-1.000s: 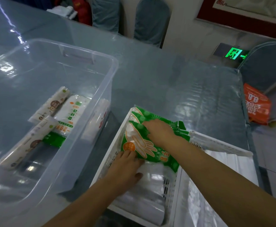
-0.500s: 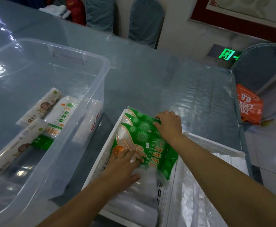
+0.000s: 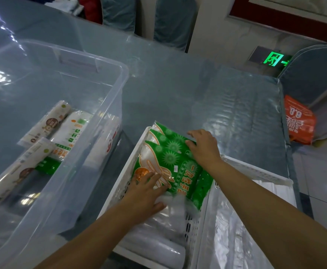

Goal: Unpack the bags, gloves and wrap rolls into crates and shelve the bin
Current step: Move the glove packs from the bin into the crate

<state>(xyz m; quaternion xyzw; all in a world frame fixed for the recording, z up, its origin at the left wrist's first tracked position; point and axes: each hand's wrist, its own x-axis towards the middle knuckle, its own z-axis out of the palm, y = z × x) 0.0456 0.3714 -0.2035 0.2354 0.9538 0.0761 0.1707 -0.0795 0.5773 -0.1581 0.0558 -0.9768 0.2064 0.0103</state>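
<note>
Both hands lie flat on the green glove packs (image 3: 175, 164) in the white crate (image 3: 256, 171): left hand (image 3: 146, 188) spread on the near end, right hand (image 3: 204, 145) (fingers loosely open) at the far end.

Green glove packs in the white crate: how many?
3 show, overlapping at the crate's far left end: front, middle, back. More may be hidden underneath.

Dim, bluish indoor light. Overhead glare streaks on clear bin (image 3: 92, 61) wall and glossy desk (image 3: 226, 105). Wide-angle bending at edges. Exit sign (image 3: 273, 58) glows green.
</note>
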